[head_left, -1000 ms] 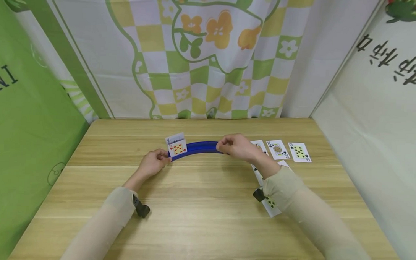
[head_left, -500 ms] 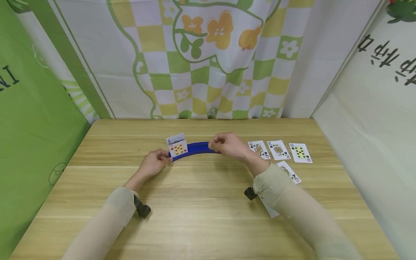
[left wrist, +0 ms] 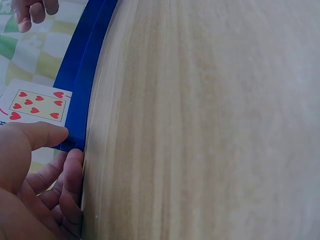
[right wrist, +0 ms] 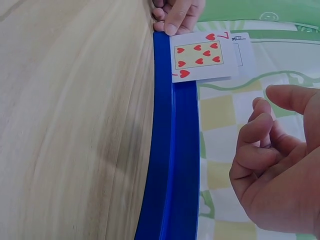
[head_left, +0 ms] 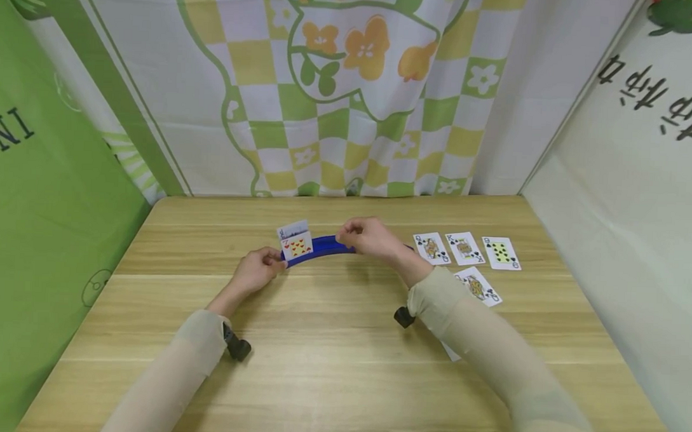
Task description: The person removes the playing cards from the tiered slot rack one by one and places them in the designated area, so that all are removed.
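A curved blue card holder (head_left: 324, 246) lies on the wooden table. Upright in the slot at its left end stands the seven of hearts (head_left: 297, 247), with another card (head_left: 293, 228) showing behind it. My left hand (head_left: 255, 271) pinches that end of the holder, thumb (left wrist: 50, 135) on the front and fingers behind. Over the middle of the holder hovers my right hand (head_left: 374, 237). In the right wrist view its fingers (right wrist: 255, 145) are loosely curled and the thumb is apart from them, with nothing between.
Face up to the right lie a queen (head_left: 432, 249), a king (head_left: 465, 248) and a spotted black card (head_left: 501, 253). Nearer is another queen (head_left: 477, 286). A further card (head_left: 451, 351) is mostly hidden under my right sleeve. A checked curtain (head_left: 354, 133) hangs behind the table (head_left: 318, 367).
My right hand has moved left along the holder toward the seven of hearts, uncovering the queens at the right. My left hand has kept its grip on the holder's end.
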`<state>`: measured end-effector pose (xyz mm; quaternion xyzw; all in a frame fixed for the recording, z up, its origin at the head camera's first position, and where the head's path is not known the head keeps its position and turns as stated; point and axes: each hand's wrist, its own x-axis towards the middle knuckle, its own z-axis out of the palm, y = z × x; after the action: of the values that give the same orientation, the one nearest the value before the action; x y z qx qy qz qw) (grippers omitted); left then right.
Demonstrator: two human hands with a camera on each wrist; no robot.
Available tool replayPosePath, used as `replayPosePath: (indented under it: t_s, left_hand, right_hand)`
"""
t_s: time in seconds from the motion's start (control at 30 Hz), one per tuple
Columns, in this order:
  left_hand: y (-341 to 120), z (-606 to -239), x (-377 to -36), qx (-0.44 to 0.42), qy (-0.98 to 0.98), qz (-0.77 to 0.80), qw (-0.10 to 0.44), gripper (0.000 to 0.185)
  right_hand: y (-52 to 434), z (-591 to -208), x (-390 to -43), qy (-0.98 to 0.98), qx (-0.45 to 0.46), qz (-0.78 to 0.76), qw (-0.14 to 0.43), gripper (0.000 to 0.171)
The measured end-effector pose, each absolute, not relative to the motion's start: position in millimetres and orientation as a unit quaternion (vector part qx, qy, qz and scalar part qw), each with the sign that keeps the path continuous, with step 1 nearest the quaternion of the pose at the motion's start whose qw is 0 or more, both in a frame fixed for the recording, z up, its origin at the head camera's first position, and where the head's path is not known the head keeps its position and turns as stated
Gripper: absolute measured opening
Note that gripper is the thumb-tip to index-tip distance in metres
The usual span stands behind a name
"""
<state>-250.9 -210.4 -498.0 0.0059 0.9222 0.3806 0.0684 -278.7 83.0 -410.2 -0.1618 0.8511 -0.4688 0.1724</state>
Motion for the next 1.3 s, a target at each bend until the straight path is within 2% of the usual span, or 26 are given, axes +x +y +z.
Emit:
replayPosePath:
  t_s: [0.53, 0.8, 1.03, 1.3]
  left_hand:
    - [-210, -495, -251, 0.010, 0.921, 0.382, 0.071, 0.035]
    - [-212, -499, -251, 0.005, 0.921, 0.382, 0.076, 0.037]
    - [-211, -499, -251, 0.002, 0.922, 0.380, 0.077, 0.037]
    - [-211, -498, -251, 0.001, 0.923, 0.376, 0.075, 0.037]
  right_hand:
    - [63, -421, -288, 0.847, -0.153, -0.477, 0.177, 0.031]
    - [51, -429, -293, 0.835, -0.147, -0.498, 0.182, 0.023]
    - [41, -435, -298, 0.832, -0.143, -0.500, 0.193, 0.028]
    - [30, -436, -302, 0.847, -0.135, -0.484, 0.174, 0.020]
